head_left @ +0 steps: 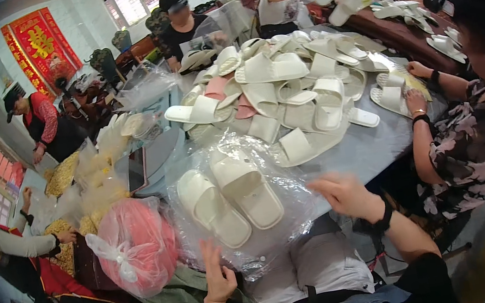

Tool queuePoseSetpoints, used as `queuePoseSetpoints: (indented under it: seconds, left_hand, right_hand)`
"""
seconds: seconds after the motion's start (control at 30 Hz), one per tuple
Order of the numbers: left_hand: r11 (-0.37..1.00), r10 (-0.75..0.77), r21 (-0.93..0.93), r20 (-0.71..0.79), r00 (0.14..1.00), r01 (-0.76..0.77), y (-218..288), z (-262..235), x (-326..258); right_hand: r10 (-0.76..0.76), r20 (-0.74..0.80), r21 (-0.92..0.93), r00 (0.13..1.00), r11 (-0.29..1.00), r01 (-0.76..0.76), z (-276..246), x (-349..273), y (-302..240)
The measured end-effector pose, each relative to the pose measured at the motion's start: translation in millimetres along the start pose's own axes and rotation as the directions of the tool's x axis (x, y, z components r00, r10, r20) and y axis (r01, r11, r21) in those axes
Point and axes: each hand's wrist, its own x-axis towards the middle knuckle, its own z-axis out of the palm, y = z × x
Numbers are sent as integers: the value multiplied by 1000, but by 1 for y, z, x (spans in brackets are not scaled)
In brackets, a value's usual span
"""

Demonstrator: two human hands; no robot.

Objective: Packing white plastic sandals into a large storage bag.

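A pair of cream slippers (229, 195) lies side by side on a heap of clear plastic bags (270, 166) at the near edge of a grey table (376, 145). My left hand (218, 274) is raised below the slippers, fingers spread, just touching the lower edge of the plastic. My right hand (342, 192) hovers at the plastic's right edge, fingers apart and slightly blurred, holding nothing. Both wrists wear dark bands.
A big pile of cream and pink slippers (283, 90) covers the table's middle. A tied pink bag (136, 246) sits to my left. A person in a flowered top (471, 139) handles a slipper at right. Other people work at the far side and left.
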Motion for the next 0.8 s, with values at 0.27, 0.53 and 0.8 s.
queuePoseSetpoints:
  seconds: [0.27, 0.53, 0.8]
  left_hand:
    - [981, 125, 100, 329, 936, -166, 2, 13, 2]
    - [971, -23, -229, 180, 983, 64, -11, 0, -9]
    - [940, -72, -298, 307, 949, 168, 10, -14, 10]
  right_hand:
    - [-295, 468, -447, 833, 734, 511, 12, 30, 40]
    - [-362, 378, -118, 852, 894, 432, 25, 33, 70]
    - [84, 152, 448, 985, 883, -145, 43, 31, 60]
